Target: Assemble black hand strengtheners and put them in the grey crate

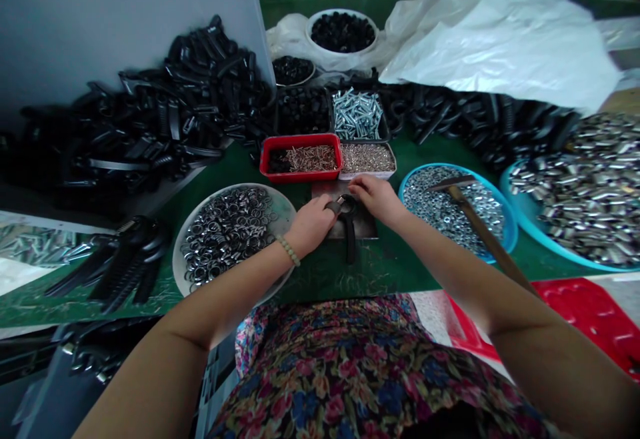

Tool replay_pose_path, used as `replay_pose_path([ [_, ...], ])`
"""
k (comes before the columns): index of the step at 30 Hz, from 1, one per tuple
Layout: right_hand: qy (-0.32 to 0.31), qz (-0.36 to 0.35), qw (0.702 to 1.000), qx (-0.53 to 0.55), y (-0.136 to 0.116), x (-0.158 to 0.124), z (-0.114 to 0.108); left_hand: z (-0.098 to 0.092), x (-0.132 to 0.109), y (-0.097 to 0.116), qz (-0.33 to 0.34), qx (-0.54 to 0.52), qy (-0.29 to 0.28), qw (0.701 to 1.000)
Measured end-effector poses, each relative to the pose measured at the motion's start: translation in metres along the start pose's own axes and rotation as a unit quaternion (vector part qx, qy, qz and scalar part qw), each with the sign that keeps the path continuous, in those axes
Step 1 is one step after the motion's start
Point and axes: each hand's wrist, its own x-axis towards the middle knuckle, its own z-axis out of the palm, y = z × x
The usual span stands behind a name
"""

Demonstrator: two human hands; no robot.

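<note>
My left hand (316, 220), with a beaded bracelet at the wrist, is closed on a black plastic handle part (351, 238). This part has a ring-shaped end at the top and a straight grip pointing toward me. It lies over a flat metal plate (367, 224). Just right of the ring end, my right hand (376, 197) has its fingers drawn together in front of a white tray of small metal pins (367, 158). Whatever those fingertips hold is too small or hidden to make out.
Left stands a dish of metal rings (227, 236); right, a blue basin of nuts (440, 202) with a hammer (473, 216) across it. Behind are a red tray (300, 176) and a box of screws (357, 116). Black handles (170, 106) are heaped left; metal sleeves (590, 199) lie far right.
</note>
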Motion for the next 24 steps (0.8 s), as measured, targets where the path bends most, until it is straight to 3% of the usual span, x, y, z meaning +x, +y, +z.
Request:
replay_pose_path([
  [4, -0.039, -0.012, 0.999, -0.036, -0.003, -0.001, 0.005, 0.001, -0.002, -0.002, 0.005, -0.004, -0.019, 1.000],
  [12, -0.058, -0.009, 0.994, -0.093, -0.001, 0.001, 0.008, 0.002, -0.003, -0.001, 0.007, -0.013, -0.008, 1.000],
  [19, -0.102, -0.128, 0.949, -0.270, -0.008, -0.006, 0.012, -0.005, -0.005, 0.000, 0.043, 0.024, -0.027, 0.998],
  [21, -0.115, -0.141, 0.948, -0.261, -0.011, -0.006, 0.012, -0.009, -0.009, 0.000, 0.057, 0.018, -0.026, 0.998],
  [24, -0.113, -0.100, 0.976, -0.157, -0.008, -0.011, -0.003, -0.013, -0.014, 0.001, 0.053, 0.000, -0.020, 0.998],
])
